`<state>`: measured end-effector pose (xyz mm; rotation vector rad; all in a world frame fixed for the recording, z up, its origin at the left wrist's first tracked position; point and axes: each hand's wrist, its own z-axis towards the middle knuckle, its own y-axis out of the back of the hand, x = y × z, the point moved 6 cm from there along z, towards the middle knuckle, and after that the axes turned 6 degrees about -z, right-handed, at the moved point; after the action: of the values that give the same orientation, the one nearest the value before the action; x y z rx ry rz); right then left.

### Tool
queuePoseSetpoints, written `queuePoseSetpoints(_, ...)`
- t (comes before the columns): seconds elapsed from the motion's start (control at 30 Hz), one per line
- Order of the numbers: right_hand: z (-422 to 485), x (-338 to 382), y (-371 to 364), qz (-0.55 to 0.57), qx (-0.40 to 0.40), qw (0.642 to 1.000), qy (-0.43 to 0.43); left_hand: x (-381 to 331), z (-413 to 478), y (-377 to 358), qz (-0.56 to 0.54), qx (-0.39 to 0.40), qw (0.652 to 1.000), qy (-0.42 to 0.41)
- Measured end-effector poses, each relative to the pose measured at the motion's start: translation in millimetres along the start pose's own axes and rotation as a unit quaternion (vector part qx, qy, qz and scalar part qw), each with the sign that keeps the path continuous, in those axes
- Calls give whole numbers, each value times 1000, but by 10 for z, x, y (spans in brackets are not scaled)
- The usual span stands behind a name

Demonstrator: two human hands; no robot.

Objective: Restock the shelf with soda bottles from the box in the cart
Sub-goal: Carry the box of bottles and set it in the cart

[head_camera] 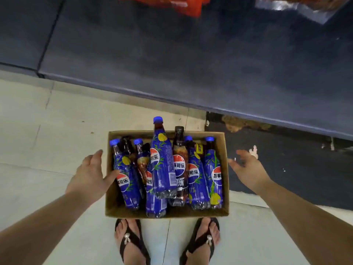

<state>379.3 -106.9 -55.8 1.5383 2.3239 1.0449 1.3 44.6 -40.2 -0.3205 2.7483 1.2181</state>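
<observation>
You can't read fine print on the bottles [164, 165]; lower ones in the box [191, 212] are half buried. Beyond the box, red pack [168, 4] is cropped.

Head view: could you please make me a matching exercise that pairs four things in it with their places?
Things:
1. left hand
2. right hand
3. black-capped bottle
4. sandals

Places:
A. inside the cardboard box
B. beside the box's right wall
C. on the floor, nearest the camera
D. at the box's left wall

Pairs: 1-D, 2-B, 3-A, 4-C
</observation>
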Motion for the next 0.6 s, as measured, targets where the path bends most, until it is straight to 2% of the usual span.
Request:
queuePoseSetpoints(0.1,292,-119,-247,17,-7,1000,-18,188,269,-222,-40,-27,998,33)
queuePoseSetpoints(0.27,631,-249,-567,38,-9,998,-42,439,571,-572,-86,-18,993,76)
queuePoseSetpoints(0.43,756,-294,-684,46,-49,998,-14,443,613,-761,-180,-50,982,39)
queuePoseSetpoints(0.6,765,-302,-723,98,-50,994,-17,556,723,-856,-193,-64,975,90)
